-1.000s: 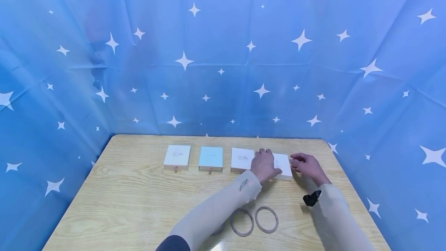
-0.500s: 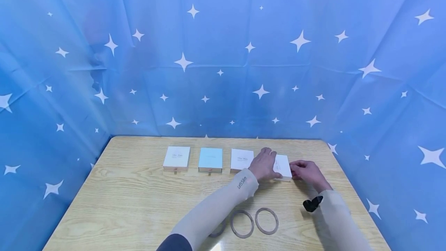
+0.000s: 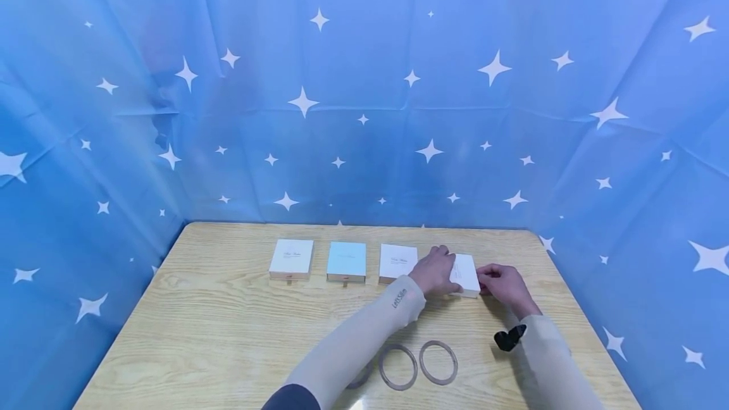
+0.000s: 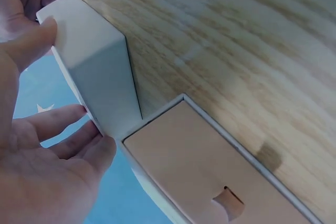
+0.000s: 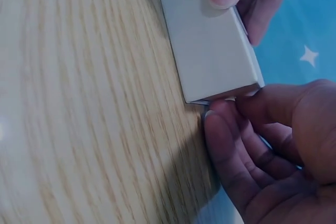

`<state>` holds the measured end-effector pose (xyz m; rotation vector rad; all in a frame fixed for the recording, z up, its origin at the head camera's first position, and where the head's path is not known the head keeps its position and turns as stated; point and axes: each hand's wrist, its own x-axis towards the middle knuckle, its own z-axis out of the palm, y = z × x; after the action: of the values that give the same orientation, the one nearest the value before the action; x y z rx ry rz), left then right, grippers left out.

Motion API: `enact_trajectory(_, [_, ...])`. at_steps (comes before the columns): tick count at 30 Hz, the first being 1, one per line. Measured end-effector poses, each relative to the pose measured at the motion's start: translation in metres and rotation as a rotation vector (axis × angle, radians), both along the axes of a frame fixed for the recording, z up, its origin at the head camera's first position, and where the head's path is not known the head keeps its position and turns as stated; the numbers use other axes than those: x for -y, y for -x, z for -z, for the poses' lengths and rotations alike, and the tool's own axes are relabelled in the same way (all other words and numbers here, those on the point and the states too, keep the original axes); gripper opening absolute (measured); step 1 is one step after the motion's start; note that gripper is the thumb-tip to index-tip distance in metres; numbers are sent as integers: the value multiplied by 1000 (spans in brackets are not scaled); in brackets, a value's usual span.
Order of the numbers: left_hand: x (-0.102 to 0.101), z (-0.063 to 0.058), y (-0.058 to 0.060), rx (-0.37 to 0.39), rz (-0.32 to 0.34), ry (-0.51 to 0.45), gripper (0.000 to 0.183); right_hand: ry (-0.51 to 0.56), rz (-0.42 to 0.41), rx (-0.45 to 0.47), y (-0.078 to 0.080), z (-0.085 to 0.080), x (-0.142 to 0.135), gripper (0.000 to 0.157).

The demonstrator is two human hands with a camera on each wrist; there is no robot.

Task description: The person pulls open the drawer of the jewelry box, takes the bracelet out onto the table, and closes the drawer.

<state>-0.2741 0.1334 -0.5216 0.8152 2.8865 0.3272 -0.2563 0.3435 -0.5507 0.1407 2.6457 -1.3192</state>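
A white drawer box lies turned at the right end of a row of boxes. My left hand grips it from its left, thumb on the near side and fingers on the far side, as the left wrist view shows on the box. At its right end is my right hand. In the right wrist view, the bent thumb and fingers of this hand pinch at the drawer end of the box. The fingertips hide any pull tab there.
Left of it stand a white box, a light blue box and another white box. Nearer lie clear rings, one partly under the left sleeve. The wooden table meets a blue starry curtain.
The right hand has moved slightly nearer, its fingers closing in against the box's right end. The left hand keeps its grip on the box, and the other boxes stay in place.
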Motion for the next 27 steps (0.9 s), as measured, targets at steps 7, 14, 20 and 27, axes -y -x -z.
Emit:
enact_trajectory(7, [-2,6,4,-1,0,10,73,1,14,-4,1,0,1,31])
enact_trajectory(14, [-3,3,4,-12,-2,7,73,-22,17,-12,3,2,-1,30])
enact_trajectory(20, [-4,8,5,-6,3,10,76,-8,23,-12,2,3,-4,31])
enact_trajectory(27, [-3,10,6,-12,1,15,76,-30,25,-7,1,1,-6,32])
